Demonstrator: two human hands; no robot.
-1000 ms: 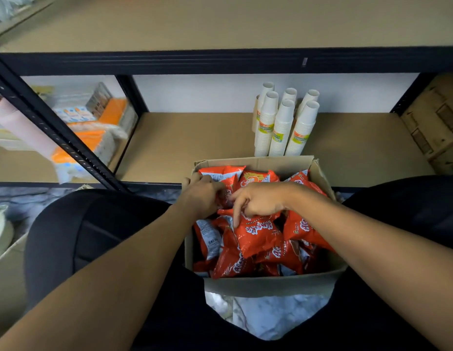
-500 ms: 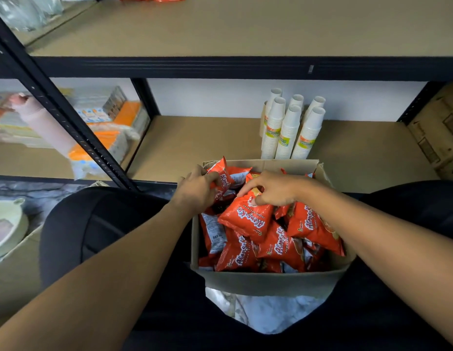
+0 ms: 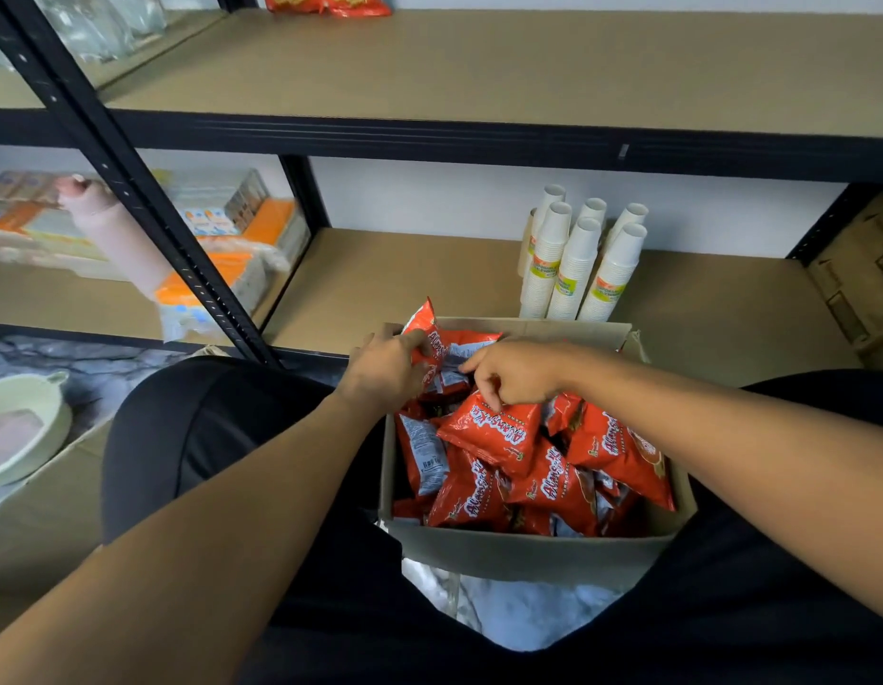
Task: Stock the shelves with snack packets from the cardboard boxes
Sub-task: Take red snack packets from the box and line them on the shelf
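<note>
I have two hands in one open cardboard box (image 3: 528,556), which stands on the floor between my two black-clad knees, near me and just in front of the lower shelf (image 3: 380,284). My left hand (image 3: 385,373) has its fingers curled round one red snack packet (image 3: 426,333) at the far left corner of the box; that packet stands upright and its top pokes above the rim. My right hand (image 3: 516,373) is just beside it, thumb and forefinger pinching the far edge of a second packet (image 3: 493,432), which lies face up on top of the heap. Under and around it the box is full of the same red packets. I can make out about eight printed fronts and several silver-grey backs, but I cannot count them all, as many are buried.

On the lower shelf, beyond the box and slightly right, stand paper cup stacks (image 3: 577,269): six plainly, with a seventh half hidden at their left. On the upper shelf (image 3: 479,66), at its far edge, lie two more red packets (image 3: 325,0), cut off by the frame. At the near left sits one pale bowl (image 3: 19,427) on a carton.
</note>
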